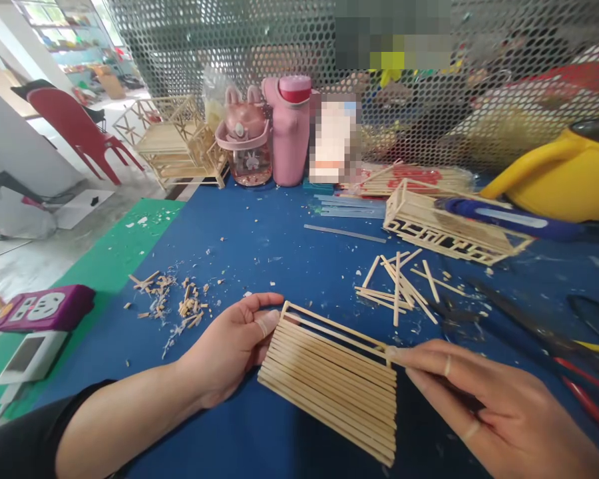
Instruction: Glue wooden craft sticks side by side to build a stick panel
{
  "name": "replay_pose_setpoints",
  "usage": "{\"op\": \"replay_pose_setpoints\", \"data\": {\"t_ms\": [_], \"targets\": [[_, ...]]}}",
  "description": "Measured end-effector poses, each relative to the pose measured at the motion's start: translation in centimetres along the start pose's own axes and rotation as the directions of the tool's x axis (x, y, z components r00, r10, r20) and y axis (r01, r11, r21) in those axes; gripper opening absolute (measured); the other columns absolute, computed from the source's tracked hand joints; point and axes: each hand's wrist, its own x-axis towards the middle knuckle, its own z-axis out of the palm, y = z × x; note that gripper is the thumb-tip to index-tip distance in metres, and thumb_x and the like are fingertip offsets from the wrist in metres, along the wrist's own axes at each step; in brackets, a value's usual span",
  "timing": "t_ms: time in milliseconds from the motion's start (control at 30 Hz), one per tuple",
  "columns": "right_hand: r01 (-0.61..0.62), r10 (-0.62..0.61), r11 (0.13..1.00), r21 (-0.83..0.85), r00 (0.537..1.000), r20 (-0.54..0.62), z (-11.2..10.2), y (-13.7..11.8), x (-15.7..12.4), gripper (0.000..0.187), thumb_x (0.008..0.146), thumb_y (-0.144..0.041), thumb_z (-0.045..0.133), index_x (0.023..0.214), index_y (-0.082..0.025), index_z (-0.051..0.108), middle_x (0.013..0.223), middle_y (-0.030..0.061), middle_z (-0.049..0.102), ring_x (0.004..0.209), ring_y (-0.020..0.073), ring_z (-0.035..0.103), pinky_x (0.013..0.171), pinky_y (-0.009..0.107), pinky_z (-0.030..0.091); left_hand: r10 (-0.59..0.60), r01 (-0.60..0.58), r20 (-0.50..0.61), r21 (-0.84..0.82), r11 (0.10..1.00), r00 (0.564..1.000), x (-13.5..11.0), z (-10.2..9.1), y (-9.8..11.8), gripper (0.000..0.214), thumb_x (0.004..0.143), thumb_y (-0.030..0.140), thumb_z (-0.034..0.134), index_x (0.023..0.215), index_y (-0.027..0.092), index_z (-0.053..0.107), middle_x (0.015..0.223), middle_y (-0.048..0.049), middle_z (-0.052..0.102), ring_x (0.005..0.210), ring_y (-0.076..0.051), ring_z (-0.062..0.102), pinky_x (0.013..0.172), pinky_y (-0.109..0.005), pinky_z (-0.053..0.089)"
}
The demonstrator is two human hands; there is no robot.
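Observation:
A flat panel of thin wooden sticks (pixel 329 379) lies tilted just above the blue table (pixel 259 246). My left hand (pixel 232 346) grips the panel's left edge, thumb on top and fingers curled beneath. My right hand (pixel 484 406) pinches the panel's upper right corner between thumb and forefinger. Just beyond the panel several loose sticks (pixel 402 286) lie scattered.
A stick-built frame (pixel 444 226) sits at right with a blue utility knife (pixel 509 219) on it. Pliers and cutters (pixel 554 346) lie far right. A yellow container (pixel 564 179), pink bottles (pixel 289 130), a stick model (pixel 177 143), wood scraps (pixel 180 303) and a power strip (pixel 42 307) surround the work.

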Motion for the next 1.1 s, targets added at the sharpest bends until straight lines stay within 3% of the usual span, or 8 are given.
{"op": "replay_pose_setpoints", "data": {"t_ms": [133,367,733,900,1100], "targets": [[-0.042,0.042,0.999,0.024,0.999,-0.034,-0.1,-0.4,0.1,0.017,0.084,-0.027,0.059,0.098,-0.034,0.066,0.083,-0.0003,0.072,0.070,0.0176,0.070,0.062,0.025,0.055,0.001,-0.002,-0.015,-0.021,1.000,1.000,0.0,0.2,0.1,0.017,0.089,0.009,0.054,0.104,0.015,0.056,0.086,-0.0085,0.071,0.071,-0.016,0.070,0.064,-0.025,0.056],[-0.049,0.046,0.997,0.054,0.997,0.054,0.0,0.0,0.5,0.015,0.086,-0.029,0.056,0.095,-0.031,0.068,0.088,0.0020,0.072,0.075,0.0185,0.070,0.066,0.026,0.057,0.002,-0.016,-0.110,-0.129,0.992,0.994,-0.4,0.7,-0.6,0.019,0.087,0.008,0.055,0.104,0.016,0.055,0.088,-0.0086,0.071,0.071,-0.017,0.071,0.065,-0.025,0.057],[-0.039,0.032,0.998,0.054,0.992,0.121,-0.3,-0.1,1.0,0.018,0.087,-0.030,0.056,0.099,-0.032,0.069,0.090,0.0015,0.072,0.076,0.0171,0.069,0.064,0.025,0.056,0.019,-0.032,-0.109,-0.125,0.992,0.994,-0.4,0.6,-0.6,0.019,0.087,0.005,0.053,0.104,0.016,0.055,0.084,-0.0072,0.072,0.070,-0.015,0.071,0.064,-0.023,0.056],[-0.101,0.092,0.993,0.056,0.984,0.156,-0.2,-0.3,0.7,0.016,0.088,-0.028,0.054,0.096,-0.031,0.068,0.088,0.0006,0.073,0.077,0.0182,0.069,0.067,0.026,0.055,0.033,-0.045,-0.110,-0.113,0.993,0.993,-0.4,0.7,-0.8,0.017,0.086,0.008,0.056,0.100,0.018,0.055,0.085,-0.0068,0.071,0.069,-0.016,0.070,0.064,-0.024,0.056],[-0.184,0.164,0.980,0.080,0.965,0.202,-0.4,-0.7,0.6,0.011,0.089,-0.024,0.052,0.089,-0.029,0.063,0.079,-0.0052,0.072,0.070,0.0117,0.067,0.063,0.020,0.050,0.015,-0.028,-0.139,-0.089,0.996,0.990,-0.6,1.0,-0.8,0.018,0.086,0.007,0.053,0.099,0.019,0.054,0.087,-0.0071,0.071,0.068,-0.018,0.070,0.060,-0.026,0.056]]}}
